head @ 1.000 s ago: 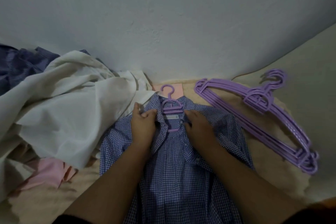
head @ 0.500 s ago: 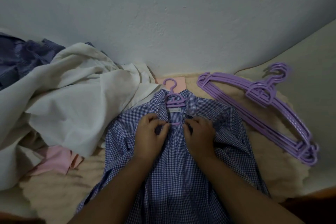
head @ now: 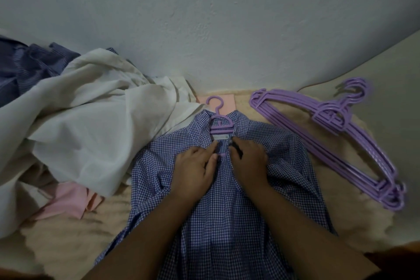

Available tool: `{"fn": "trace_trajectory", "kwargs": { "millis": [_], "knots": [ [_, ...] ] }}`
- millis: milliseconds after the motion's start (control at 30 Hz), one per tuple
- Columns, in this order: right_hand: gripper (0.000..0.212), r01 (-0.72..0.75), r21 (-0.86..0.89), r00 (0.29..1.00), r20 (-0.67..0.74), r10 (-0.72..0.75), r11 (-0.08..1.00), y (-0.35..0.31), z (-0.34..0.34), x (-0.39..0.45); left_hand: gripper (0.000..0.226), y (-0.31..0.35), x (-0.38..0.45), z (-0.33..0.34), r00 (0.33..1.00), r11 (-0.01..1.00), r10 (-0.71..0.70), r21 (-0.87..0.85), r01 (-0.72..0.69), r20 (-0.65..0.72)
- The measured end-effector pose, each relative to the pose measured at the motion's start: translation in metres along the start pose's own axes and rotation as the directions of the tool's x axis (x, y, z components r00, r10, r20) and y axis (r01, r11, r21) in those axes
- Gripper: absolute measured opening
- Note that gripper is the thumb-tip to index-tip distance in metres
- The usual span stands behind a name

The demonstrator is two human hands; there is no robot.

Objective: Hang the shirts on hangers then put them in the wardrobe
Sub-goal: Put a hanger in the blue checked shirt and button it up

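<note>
Mid-frame, left hand [head: 195, 171] and right hand [head: 248, 161] pinch the checked shirt [head: 227, 223] plackets together, probably buttoning it so it stays on the hanger [head: 219, 120].

**Clothes crowd the left, hangers line the right**

A heap of white cloth [head: 91, 125] and dark blue garments [head: 29, 68] fills the bed's left side to the wall [head: 204, 18]. The stack of purple hangers [head: 329, 138] lies along the right. Bare bedding [head: 329, 188] between the checked shirt [head: 227, 223] and the hangers leaves a passage.
</note>
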State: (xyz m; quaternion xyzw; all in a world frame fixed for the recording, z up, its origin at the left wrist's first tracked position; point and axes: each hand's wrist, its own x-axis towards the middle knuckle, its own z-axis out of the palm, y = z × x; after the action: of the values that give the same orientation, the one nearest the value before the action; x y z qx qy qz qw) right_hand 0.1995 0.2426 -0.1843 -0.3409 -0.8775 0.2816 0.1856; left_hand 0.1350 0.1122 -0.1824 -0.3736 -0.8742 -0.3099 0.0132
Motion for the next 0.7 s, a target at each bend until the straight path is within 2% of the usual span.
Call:
{"fn": "trace_trajectory", "kwargs": {
  "millis": [133,200,267,333,467,567,700],
  "knots": [
    [0.03,0.04,0.089,0.999,-0.039,-0.036,0.995,0.0,0.005,-0.002,0.061,0.0,0.001,0.001,0.998,1.0,-0.01,-0.003,0.01,0.059],
    [0.028,0.077,0.092,0.996,-0.062,-0.071,0.993,-0.002,0.006,-0.002,0.061,-0.001,0.003,0.0,0.997,0.991,-0.066,-0.112,0.071,0.045],
    [0.026,0.085,0.081,0.995,-0.055,-0.08,0.993,-0.003,0.008,0.001,0.051,0.0,0.006,-0.005,0.984,0.948,-0.176,-0.267,0.175,0.021],
    [0.026,0.078,0.086,0.996,-0.045,-0.074,0.993,-0.004,0.011,0.005,0.044,-0.001,0.01,-0.01,0.963,0.902,-0.259,-0.337,0.268,0.072],
    [0.027,0.0,0.088,1.0,-0.014,0.001,0.996,-0.011,0.015,0.012,0.065,-0.002,0.014,-0.014,0.925,0.832,-0.324,-0.407,0.378,0.199],
    [0.025,-0.041,0.091,0.999,-0.002,0.042,0.995,-0.013,0.016,0.015,0.085,-0.002,0.016,-0.013,0.918,0.828,-0.332,-0.399,0.393,0.215],
    [0.021,-0.05,0.053,0.999,0.003,0.05,0.997,-0.011,0.014,0.017,0.081,0.0,0.019,-0.011,0.919,0.863,-0.36,-0.316,0.394,0.161]
  ]
}}
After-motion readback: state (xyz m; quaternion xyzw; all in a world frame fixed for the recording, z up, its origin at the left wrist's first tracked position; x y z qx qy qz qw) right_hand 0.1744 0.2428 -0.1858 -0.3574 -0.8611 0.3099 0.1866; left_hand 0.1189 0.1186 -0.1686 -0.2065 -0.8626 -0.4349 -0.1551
